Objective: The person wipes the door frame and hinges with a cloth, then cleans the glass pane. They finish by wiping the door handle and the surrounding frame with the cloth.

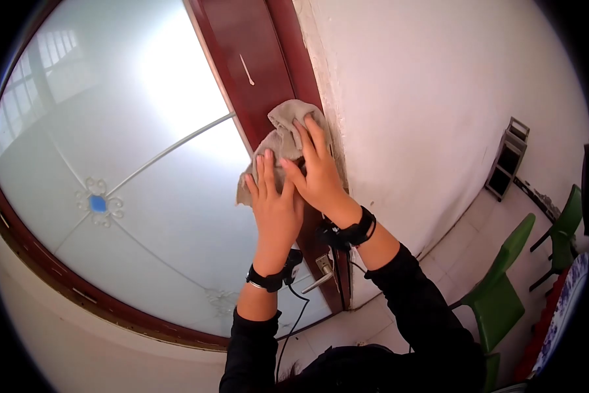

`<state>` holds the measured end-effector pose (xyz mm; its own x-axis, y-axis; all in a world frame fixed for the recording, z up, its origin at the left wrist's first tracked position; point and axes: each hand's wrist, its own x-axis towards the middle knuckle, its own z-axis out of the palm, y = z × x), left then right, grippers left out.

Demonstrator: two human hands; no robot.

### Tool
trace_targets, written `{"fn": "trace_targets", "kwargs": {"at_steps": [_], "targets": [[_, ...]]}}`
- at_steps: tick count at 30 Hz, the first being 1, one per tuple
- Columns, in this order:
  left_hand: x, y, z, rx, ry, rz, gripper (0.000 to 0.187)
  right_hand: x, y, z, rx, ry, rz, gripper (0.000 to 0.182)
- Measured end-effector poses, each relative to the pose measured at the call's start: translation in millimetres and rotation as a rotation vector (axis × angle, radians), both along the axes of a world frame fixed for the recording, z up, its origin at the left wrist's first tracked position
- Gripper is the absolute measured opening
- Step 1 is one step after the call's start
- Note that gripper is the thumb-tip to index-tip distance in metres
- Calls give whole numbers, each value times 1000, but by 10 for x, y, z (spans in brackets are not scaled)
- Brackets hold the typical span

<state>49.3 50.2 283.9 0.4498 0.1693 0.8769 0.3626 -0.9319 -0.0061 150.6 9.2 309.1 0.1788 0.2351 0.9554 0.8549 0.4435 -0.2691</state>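
Note:
Both hands press a crumpled beige cloth point(285, 134) against the dark red door frame point(252, 62). My left hand point(273, 203) lies on the cloth's lower left part, fingers stretched out and slightly apart. Higher up and to the right, my right hand point(317, 173) has its fingers spread, the fingertips on the upper part of the cloth. The thumb of my right hand comes close to my left hand's fingers. A pale streak point(247, 71) marks the frame above the cloth. Each wrist wears a black strap with a device.
Frosted glass point(170, 177) with a blue ornament point(98, 204) fills the left side. Below my hands is a metal door handle point(323, 270). A white wall point(412, 118) stands to the right, with a small rack point(508, 159) and green chairs point(497, 304) beyond. Black cables hang from the wrists.

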Motion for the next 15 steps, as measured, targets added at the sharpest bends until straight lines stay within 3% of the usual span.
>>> {"fn": "trace_targets", "kwargs": {"at_steps": [8,11,15], "targets": [[-119,-44,-964,-260,65,-154,33,-111,-164,-1207,-217,113,111,64],[-125,22,-793,-214,59,-163,33,-43,-115,-1019,-204,83,103,65],[-124,-5,-97,-214,30,-183,47,63,-169,-193,-122,70,178,61]]}}
